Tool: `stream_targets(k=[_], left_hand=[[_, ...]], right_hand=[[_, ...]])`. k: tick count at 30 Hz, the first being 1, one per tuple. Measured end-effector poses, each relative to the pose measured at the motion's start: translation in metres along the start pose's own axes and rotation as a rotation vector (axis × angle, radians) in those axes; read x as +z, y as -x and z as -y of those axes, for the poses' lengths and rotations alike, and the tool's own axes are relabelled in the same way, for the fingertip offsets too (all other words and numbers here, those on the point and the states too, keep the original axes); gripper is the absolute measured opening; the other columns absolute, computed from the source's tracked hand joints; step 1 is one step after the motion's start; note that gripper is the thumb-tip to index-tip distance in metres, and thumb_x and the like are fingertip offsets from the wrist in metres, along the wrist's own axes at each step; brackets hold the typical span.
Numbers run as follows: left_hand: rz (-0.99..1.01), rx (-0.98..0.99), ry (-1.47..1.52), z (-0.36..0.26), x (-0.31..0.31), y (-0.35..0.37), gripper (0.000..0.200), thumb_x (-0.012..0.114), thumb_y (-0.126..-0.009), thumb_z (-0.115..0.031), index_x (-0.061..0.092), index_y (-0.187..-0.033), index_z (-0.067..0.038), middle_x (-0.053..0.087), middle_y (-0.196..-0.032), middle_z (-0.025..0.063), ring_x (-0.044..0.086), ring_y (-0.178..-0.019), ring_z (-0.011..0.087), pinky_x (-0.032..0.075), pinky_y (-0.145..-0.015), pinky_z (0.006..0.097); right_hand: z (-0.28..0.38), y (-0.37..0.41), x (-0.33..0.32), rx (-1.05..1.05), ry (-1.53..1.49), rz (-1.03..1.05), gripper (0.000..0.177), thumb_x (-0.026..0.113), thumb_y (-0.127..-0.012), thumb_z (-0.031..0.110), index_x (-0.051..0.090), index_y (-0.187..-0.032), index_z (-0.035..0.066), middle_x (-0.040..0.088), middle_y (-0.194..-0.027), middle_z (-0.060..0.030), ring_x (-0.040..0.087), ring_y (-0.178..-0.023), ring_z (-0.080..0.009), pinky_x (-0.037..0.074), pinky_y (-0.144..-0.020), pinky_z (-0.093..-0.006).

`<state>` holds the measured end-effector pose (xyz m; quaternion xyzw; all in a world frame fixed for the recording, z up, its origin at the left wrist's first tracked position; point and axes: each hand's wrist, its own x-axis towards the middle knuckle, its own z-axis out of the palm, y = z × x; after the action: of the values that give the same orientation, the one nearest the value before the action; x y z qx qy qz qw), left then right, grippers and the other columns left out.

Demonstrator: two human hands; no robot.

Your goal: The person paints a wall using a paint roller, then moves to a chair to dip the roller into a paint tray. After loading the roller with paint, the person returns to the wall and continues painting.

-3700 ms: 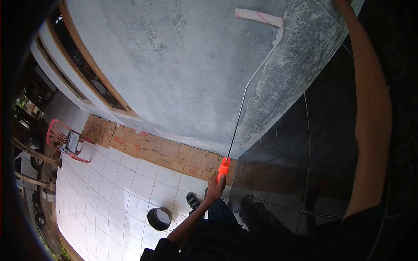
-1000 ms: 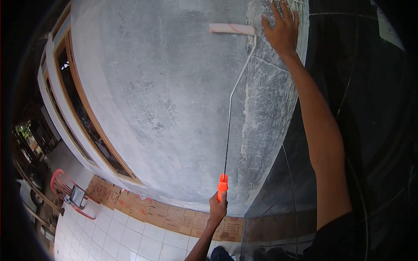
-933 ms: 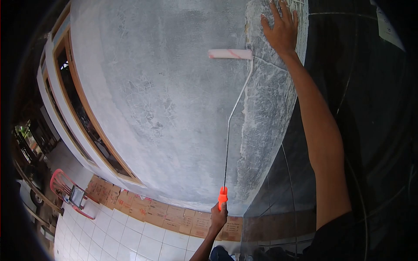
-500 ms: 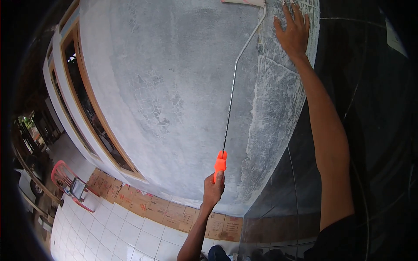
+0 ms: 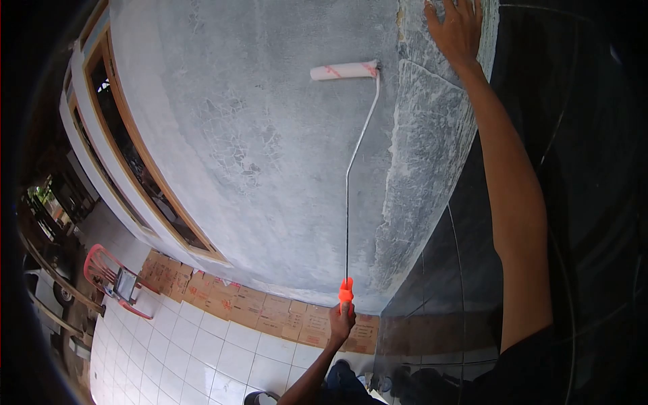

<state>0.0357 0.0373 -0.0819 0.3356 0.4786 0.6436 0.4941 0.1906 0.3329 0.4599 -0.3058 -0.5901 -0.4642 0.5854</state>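
My left hand (image 5: 342, 322) is closed around the orange handle (image 5: 346, 293) of a paint roller. A long thin metal rod runs up from the handle and bends to the white roller sleeve (image 5: 344, 71), which has pinkish diagonal stripes. The sleeve lies against the grey, patchy wall (image 5: 304, 148). Higher up on the right, my right hand (image 5: 457, 30) is spread against the rough, whitish strip by the wall's edge. Its fingertips are partly cut off by the top of the view, and it holds nothing.
Dark, glossy tiles (image 5: 574, 236) adjoin the wall on the right. Wood-framed windows (image 5: 135, 135) stand at left. Flattened cardboard (image 5: 263, 314) lines the wall's foot over white floor tiles (image 5: 216, 344). A red plastic chair (image 5: 111, 277) stands at left, and a container (image 5: 262, 398) shows at the bottom edge.
My left hand has come down, drawing the roller lower on the wall so the whole sleeve now shows. The view has shifted slightly; my right hand stays on the wall, appearing higher.
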Motion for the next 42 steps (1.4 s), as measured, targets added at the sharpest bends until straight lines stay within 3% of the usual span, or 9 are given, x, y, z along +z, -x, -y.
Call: stream_targets(k=[5, 6, 8, 14, 17, 22, 27, 38, 42], left_hand=[[0.003, 0.051, -0.112, -0.042, -0.038, -0.025, 0.043, 0.045, -0.095, -0.038, 0.042, -0.063, -0.01, 0.038, -0.049, -0.0038, 0.033, -0.04, 0.0048, 0.026, -0.037, 0.0227], [-0.003, 0.052, -0.097, -0.036, -0.049, -0.023, 0.042, 0.045, -0.095, -0.036, 0.043, -0.063, -0.01, 0.038, -0.05, -0.0043, 0.033, -0.04, 0.0046, 0.026, -0.037, 0.0226], [-0.002, 0.007, -0.119, 0.001, -0.075, -0.01, 0.041, 0.045, -0.095, -0.036, 0.042, -0.063, -0.01, 0.037, -0.05, -0.0049, 0.033, -0.04, 0.0043, 0.026, -0.038, 0.0221], [-0.134, -0.068, -0.263, 0.089, -0.107, 0.059, 0.044, 0.046, -0.094, -0.037, 0.043, -0.061, -0.009, 0.037, -0.049, -0.0044, 0.035, -0.042, 0.0057, 0.026, -0.04, 0.0237], [-0.174, -0.024, -0.318, 0.107, -0.107, 0.064, 0.044, 0.046, -0.094, -0.038, 0.044, -0.063, -0.007, 0.038, -0.049, -0.004, 0.035, -0.043, 0.0061, 0.028, -0.04, 0.0242], [-0.205, 0.013, -0.273, 0.084, -0.084, 0.045, 0.041, 0.047, -0.094, -0.038, 0.045, -0.068, -0.007, 0.039, -0.051, -0.0042, 0.035, -0.044, 0.0055, 0.028, -0.041, 0.0235], [-0.051, -0.082, -0.049, 0.077, -0.068, 0.032, 0.043, 0.043, -0.095, -0.04, 0.041, -0.063, -0.011, 0.035, -0.048, -0.0043, 0.033, -0.037, 0.0065, 0.025, -0.036, 0.0231], [-0.11, -0.051, -0.293, 0.124, -0.119, 0.061, 0.043, 0.044, -0.095, -0.037, 0.045, -0.063, -0.008, 0.039, -0.049, -0.0039, 0.036, -0.042, 0.0059, 0.027, -0.04, 0.0238], [-0.044, -0.1, -0.175, 0.073, -0.091, 0.034, 0.043, 0.043, -0.096, -0.037, 0.043, -0.063, -0.01, 0.036, -0.049, -0.0044, 0.034, -0.041, 0.0055, 0.026, -0.039, 0.0238]], right_hand=[[0.026, 0.065, -0.017, 0.112, -0.076, -0.026, 0.061, 0.064, -0.077, 0.016, 0.041, -0.132, 0.001, 0.038, -0.137, -0.02, 0.031, -0.129, -0.0365, 0.019, -0.109, -0.0472], [0.029, 0.087, -0.011, 0.001, -0.22, -0.212, 0.049, 0.063, -0.08, 0.021, 0.052, -0.127, 0.011, 0.041, -0.134, -0.0187, 0.037, -0.124, -0.0401, 0.017, -0.105, -0.0606], [0.053, 0.134, -0.025, 0.075, -0.196, -0.12, 0.047, 0.061, -0.081, 0.017, 0.051, -0.125, 0.003, 0.041, -0.131, -0.0259, 0.038, -0.123, -0.0402, 0.02, -0.103, -0.0613], [0.059, 0.244, -0.03, 0.153, -0.135, 0.099, 0.045, 0.056, -0.082, 0.017, 0.052, -0.124, 0.002, 0.039, -0.132, -0.0235, 0.039, -0.124, -0.0369, 0.019, -0.104, -0.0602], [0.052, 0.248, -0.036, 0.13, -0.131, 0.139, 0.046, 0.054, -0.084, 0.018, 0.049, -0.127, 0.003, 0.039, -0.133, -0.0226, 0.037, -0.126, -0.0357, 0.017, -0.105, -0.0594], [0.049, 0.254, -0.03, 0.072, -0.057, 0.178, 0.047, 0.051, -0.086, 0.021, 0.047, -0.13, 0.005, 0.038, -0.135, -0.0203, 0.033, -0.129, -0.0352, 0.015, -0.106, -0.0591], [0.05, 0.256, -0.028, 0.084, -0.041, 0.189, 0.048, 0.051, -0.085, 0.022, 0.047, -0.13, 0.007, 0.037, -0.136, -0.0195, 0.032, -0.13, -0.0352, 0.015, -0.106, -0.0587], [0.05, 0.256, -0.026, 0.079, 0.004, 0.193, 0.05, 0.051, -0.084, 0.023, 0.045, -0.131, 0.009, 0.036, -0.137, -0.0171, 0.032, -0.13, -0.0325, 0.015, -0.107, -0.0572], [0.049, 0.257, -0.025, 0.066, 0.006, 0.178, 0.05, 0.051, -0.085, 0.024, 0.044, -0.132, 0.009, 0.037, -0.136, -0.0168, 0.032, -0.13, -0.0324, 0.016, -0.107, -0.0569]])
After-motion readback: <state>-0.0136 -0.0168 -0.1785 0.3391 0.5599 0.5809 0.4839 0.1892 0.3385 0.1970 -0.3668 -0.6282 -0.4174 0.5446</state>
